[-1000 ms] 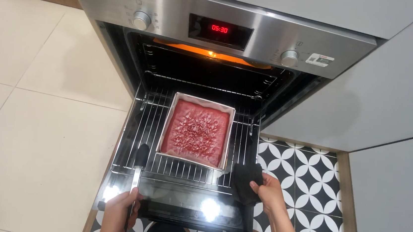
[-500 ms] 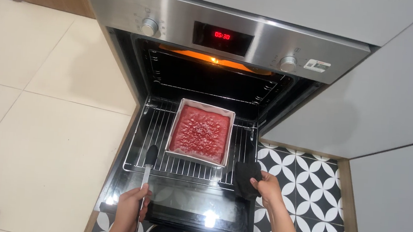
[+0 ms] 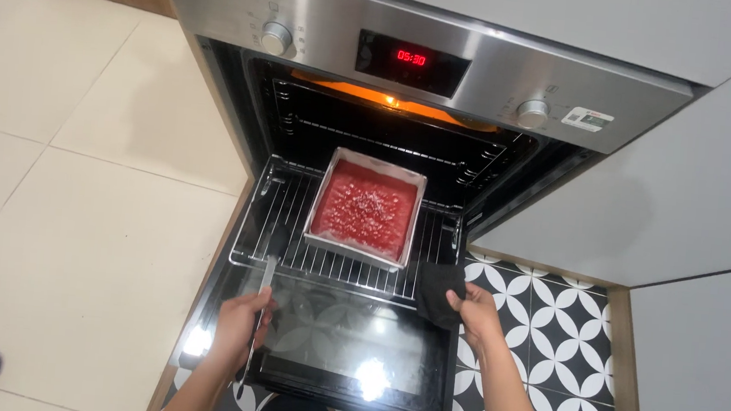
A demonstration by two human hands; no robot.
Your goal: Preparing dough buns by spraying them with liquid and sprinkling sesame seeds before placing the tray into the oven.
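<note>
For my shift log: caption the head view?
Left hand holds spatula, right hand grips cloth at rack.

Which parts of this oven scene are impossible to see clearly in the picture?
Head view only:
- Tip of the utensil in the left hand: dark against the rack, its kind unclear.
- How the right hand grips the black cloth: fingers lie behind the cloth.
- Far oven interior: too dark.
- Depth of the red batter in the pan: pan walls hide it.
- Door glass: glare.

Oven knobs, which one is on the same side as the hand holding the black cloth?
The knob right of the red display, beside a sticker; the right hand holds the black cloth below it.
</note>
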